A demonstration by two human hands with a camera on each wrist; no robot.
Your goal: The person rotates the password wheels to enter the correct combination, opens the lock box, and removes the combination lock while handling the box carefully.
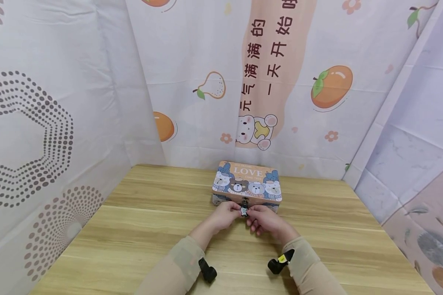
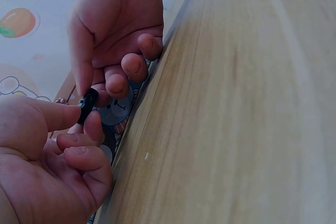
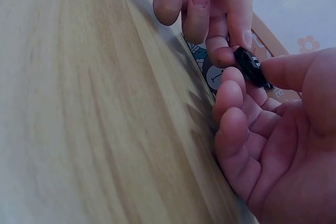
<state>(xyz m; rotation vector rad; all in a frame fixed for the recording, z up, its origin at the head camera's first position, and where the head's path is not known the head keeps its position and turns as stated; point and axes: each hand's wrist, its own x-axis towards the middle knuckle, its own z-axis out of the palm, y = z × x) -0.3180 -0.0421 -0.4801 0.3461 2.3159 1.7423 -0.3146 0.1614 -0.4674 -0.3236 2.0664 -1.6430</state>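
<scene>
A small black padlock with a pale front hangs at the metal clasp of a tin box. The box lid is down and carries printed bears and the word LOVE. My left hand pinches one side of the padlock between thumb and index finger. From the other side, my right hand pinches it too, its remaining fingers loosely curled below. Seen from the left wrist, the dark padlock sits between both sets of fingertips. In the right wrist view, small dials show along the padlock's edge.
The box stands near the back of a wood-grain table. Close behind it hangs a white printed curtain, and more curtains close off the left and right sides. Black straps and mounts sit on both wrists.
</scene>
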